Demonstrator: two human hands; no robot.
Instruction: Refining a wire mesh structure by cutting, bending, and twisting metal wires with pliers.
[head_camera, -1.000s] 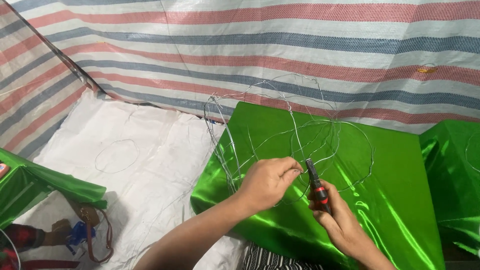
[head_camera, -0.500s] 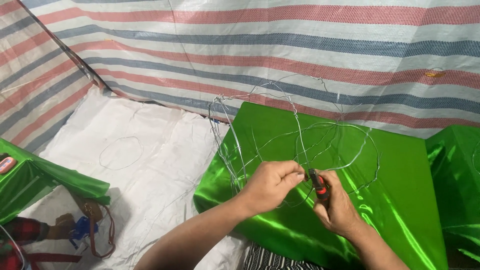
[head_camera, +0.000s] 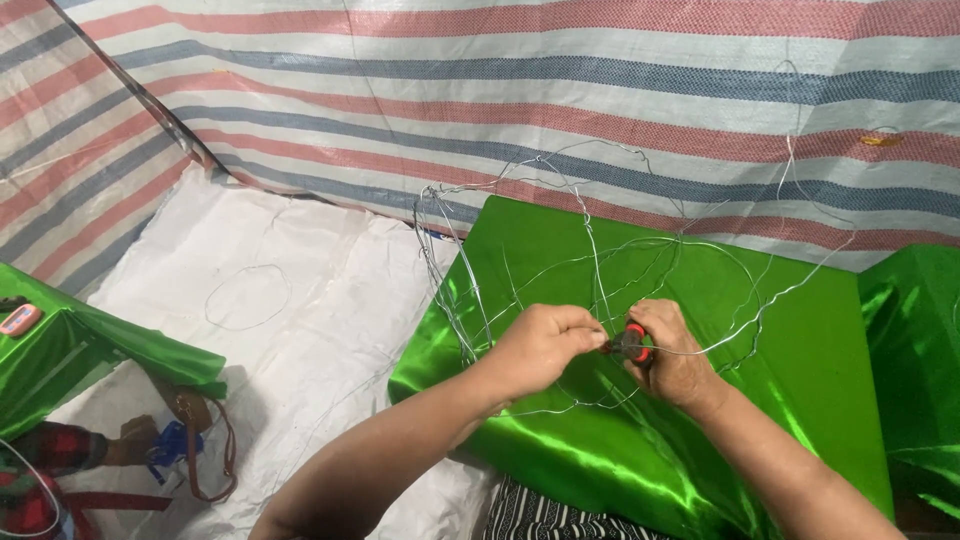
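— How far along is the wire frame (head_camera: 600, 260)?
— Several hoops bent, ends loose over the green cloth (head_camera: 640, 450). Left hand (head_camera: 540, 345) pinches wire; right hand (head_camera: 672, 350) grips pliers (head_camera: 630, 345) — joining unfinished.

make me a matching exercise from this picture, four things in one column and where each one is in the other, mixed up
Things:
1. wire loop
2. red-handled pliers
3. brown bag
4. green satin sheet

Places:
A. in the right hand
B. spread under both hands
C. flat on the white sheet, left of the left hand
D. lower left, beside the folded green cloth

Pairs: 1-C, 2-A, 3-D, 4-B
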